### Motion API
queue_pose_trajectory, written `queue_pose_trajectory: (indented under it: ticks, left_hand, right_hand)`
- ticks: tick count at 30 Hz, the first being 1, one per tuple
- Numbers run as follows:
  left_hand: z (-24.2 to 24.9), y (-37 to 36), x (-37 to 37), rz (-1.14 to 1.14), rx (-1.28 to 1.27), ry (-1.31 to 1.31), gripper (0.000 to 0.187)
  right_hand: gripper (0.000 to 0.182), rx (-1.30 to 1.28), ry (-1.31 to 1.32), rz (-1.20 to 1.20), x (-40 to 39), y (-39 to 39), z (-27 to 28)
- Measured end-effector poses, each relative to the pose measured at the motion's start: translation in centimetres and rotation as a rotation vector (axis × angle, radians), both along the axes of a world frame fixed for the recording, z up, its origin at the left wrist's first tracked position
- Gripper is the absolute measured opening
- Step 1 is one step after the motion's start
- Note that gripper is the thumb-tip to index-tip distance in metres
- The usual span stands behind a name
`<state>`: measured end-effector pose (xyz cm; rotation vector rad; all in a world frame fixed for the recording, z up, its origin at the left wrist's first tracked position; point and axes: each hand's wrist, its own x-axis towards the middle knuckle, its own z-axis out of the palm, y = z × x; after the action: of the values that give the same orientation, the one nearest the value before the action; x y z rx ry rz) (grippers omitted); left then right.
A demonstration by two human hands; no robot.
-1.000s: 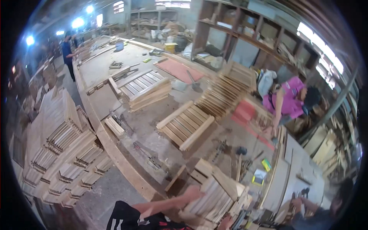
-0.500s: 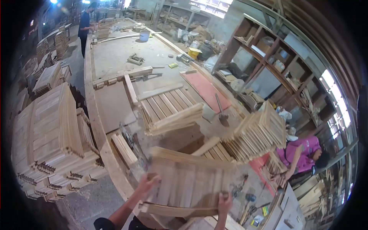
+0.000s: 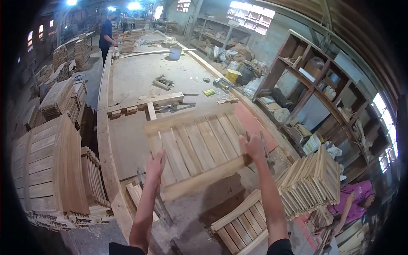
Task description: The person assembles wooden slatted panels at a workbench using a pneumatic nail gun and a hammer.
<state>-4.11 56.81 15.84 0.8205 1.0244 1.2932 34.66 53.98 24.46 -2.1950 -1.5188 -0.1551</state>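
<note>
A slatted wooden panel is held out in front of me over the worktable, slightly tilted. My left hand grips its near left side, with the fingers wrapped over the edge. At the opposite side my right hand is closed on the right end. The panel covers whatever lies directly beneath it. Below my right forearm, another slatted panel lies on the table, and a leaning stack of slatted panels stands to its right.
Large piles of panels stand on the floor at left. A clamp, wooden bars and a white bucket are farther up the table. Shelving lines the right. One person in pink is at lower right; another stands at far left.
Both hands have carried the panel forward, away from my body, to above the spot where slatted panels lay on the table. My view has also tilted upward.
</note>
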Motion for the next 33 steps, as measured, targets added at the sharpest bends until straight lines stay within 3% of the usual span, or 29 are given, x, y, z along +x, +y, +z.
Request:
queue_pose_trajectory:
  ticks: [2, 5, 8, 9, 12, 16, 18, 21, 24, 26, 27, 28, 31, 32, 33]
  left_hand:
    - [-1.1, 2.7, 2.1, -0.071, -0.014, 0.111, 0.045]
    - [-9.7, 6.2, 4.4, -0.129, 0.172, 0.632, 0.052]
    - [-15.9, 5.8, 6.8, -0.030, 0.318, 0.558, 0.067]
    - [-16.4, 6.1, 6.7, -0.096, 0.332, 0.558, 0.077]
    - [-19.7, 8.1, 7.2, -0.093, 0.065, 0.347, 0.078]
    - [-16.2, 8.1, 9.4, -0.048, 0.080, 0.116, 0.085]
    - [-16.5, 9.0, 9.4, -0.036, 0.047, -0.036, 0.086]
    - [-15.7, 9.0, 9.2, -0.087, 0.042, -0.122, 0.083]
    - [-12.8, 8.5, 8.3, -0.321, -0.132, -0.093, 0.079]
    - [-18.1, 12.8, 7.0, -0.370, -0.069, -0.075, 0.077]
    - [-20.9, 14.5, 6.8, -0.368, -0.015, -0.011, 0.077]
    - [-20.2, 13.6, 6.9, -0.249, -0.009, 0.095, 0.075]
    - [-15.7, 8.6, 4.8, 0.018, 0.066, 0.254, 0.066]
    - [-8.8, 1.0, 5.5, 0.173, 0.076, 0.310, 0.058]
    - [-9.9, -2.2, 3.8, 0.208, 0.286, 0.332, 0.053]
  right_hand:
    - [0.054, -0.087, -0.034, -0.027, 2.1, 2.0, -1.0]
    - [0.050, -0.061, -0.187, -0.178, 3.0, 1.1, -4.9]
    - [0.046, -0.099, -0.136, -0.020, 1.7, -4.5, -8.7]
    - [0.043, -0.078, -0.120, -0.014, 0.9, -7.1, -10.3]
    - [0.036, -0.069, 0.135, -0.002, -0.9, -16.7, -14.3]
    - [0.042, -0.031, 0.220, -0.267, -4.3, -32.2, -19.8]
    - [0.054, -0.072, 0.109, -0.587, -5.7, -40.0, -23.2]
    - [0.066, -0.236, 0.214, -0.972, -7.6, -46.2, -24.2]
    - [0.078, -0.279, 0.390, -1.156, -5.8, -50.8, -31.3]
    - [0.089, -0.254, 0.746, -1.009, -5.4, -51.6, -32.2]
    - [0.087, -0.230, 0.651, -0.976, -5.2, -52.2, -35.4]
    - [0.085, -0.206, 0.561, -0.936, -5.4, -52.6, -38.3]
    - [0.080, -0.409, 0.710, -0.906, -5.9, -50.6, -34.4]
    - [0.073, -0.358, 0.664, -0.923, -6.3, -50.9, -34.9]
    - [0.067, -0.304, 0.617, -0.947, -6.4, -51.1, -36.1]
